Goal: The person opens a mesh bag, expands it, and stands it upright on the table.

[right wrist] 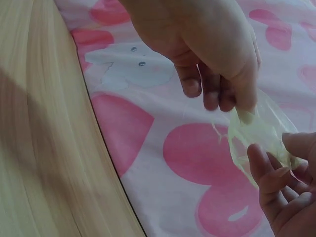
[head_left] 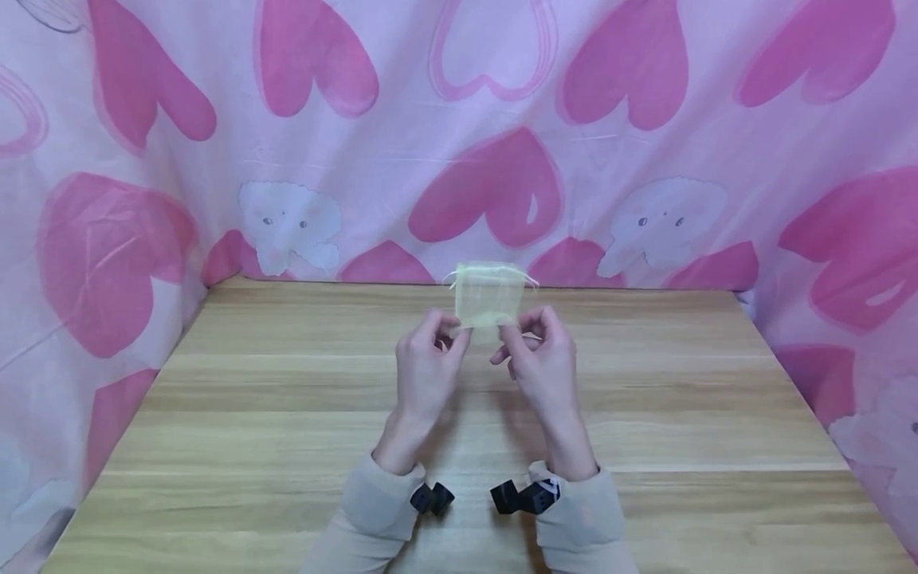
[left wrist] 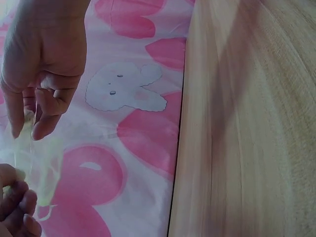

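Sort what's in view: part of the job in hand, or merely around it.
Part of the job:
sheer pale-yellow drawstring pouch
left hand, pinching the pouch
right hand, pinching the pouch

Merely around it:
wooden table
heart-print cloth behind the table
black devices at the sleeve cuffs

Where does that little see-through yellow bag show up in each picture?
Head: yellow bag near the centre, slightly right.
Left wrist: yellow bag by the left edge, lower half.
Right wrist: yellow bag on the right, around mid-height.
Shared landmark: the wooden tabletop.
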`<state>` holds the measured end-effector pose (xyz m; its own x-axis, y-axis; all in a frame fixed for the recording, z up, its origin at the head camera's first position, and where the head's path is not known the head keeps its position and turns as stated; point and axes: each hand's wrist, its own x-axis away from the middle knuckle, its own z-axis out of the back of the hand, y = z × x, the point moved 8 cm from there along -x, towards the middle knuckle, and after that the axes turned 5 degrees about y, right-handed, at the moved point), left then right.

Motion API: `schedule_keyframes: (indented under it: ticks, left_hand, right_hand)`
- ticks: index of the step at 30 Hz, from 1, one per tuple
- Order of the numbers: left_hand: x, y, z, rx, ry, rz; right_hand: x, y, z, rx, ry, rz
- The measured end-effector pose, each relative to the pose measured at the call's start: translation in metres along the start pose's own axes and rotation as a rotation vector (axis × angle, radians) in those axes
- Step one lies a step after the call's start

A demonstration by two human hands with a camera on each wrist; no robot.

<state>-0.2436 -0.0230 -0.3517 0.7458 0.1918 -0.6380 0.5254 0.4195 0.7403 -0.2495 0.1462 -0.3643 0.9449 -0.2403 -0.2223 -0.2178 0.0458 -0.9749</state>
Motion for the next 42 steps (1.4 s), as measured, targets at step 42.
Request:
schedule_keyframes:
  ticks: [42]
  left_hand:
    - [0.006,0.007,-0.009,0.044,-0.001,-0.064]
  right_hand:
    - [0.000,0.002,0.003,0.099,0.068,-0.005]
